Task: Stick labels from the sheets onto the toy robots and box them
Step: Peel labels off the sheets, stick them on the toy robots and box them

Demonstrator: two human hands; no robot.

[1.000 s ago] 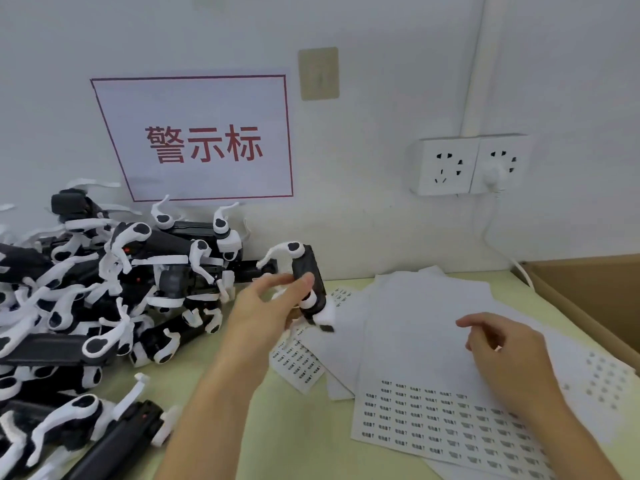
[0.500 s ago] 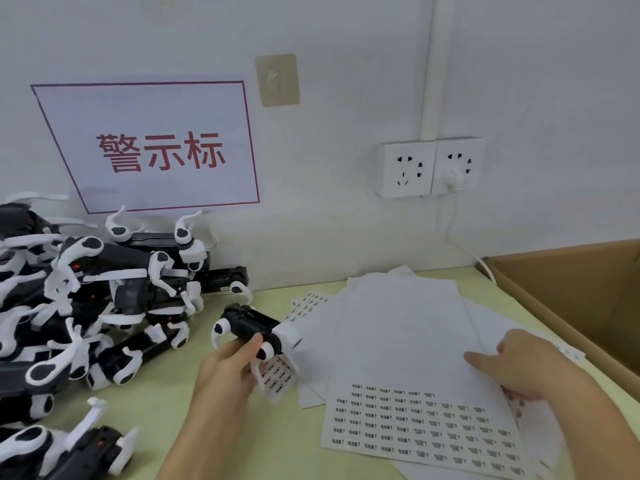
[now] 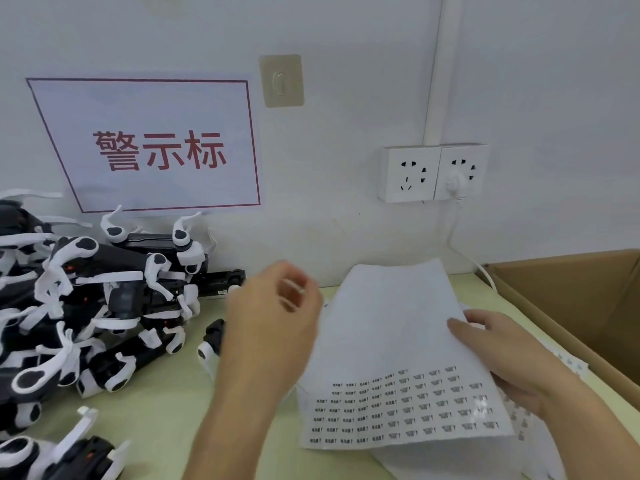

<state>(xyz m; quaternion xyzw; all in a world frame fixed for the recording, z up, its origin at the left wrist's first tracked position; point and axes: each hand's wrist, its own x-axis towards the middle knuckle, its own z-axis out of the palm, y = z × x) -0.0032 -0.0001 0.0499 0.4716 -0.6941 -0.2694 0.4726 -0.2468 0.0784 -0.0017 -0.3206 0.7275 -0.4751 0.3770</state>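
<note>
My right hand (image 3: 509, 362) grips the right edge of the top label sheet (image 3: 388, 341) and holds it lifted and curved; rows of small printed labels fill its lower part. More sheets (image 3: 543, 445) lie under it. My left hand (image 3: 273, 327) hovers blurred left of the sheet, fingers loosely curled with nothing in them. One black-and-white toy robot (image 3: 211, 341) lies on the table just left of that hand, partly hidden by it. A heap of similar toy robots (image 3: 86, 289) fills the left side.
An open cardboard box (image 3: 571, 299) stands at the right edge of the pale green table (image 3: 166, 410). On the wall are a red-lettered sign (image 3: 156, 147) and double sockets (image 3: 433, 171) with a white cable running down behind the box.
My left hand brought the toy robot down from the heap, set it on the table and let go. My right hand moved onto the sheet's right edge and raised it.
</note>
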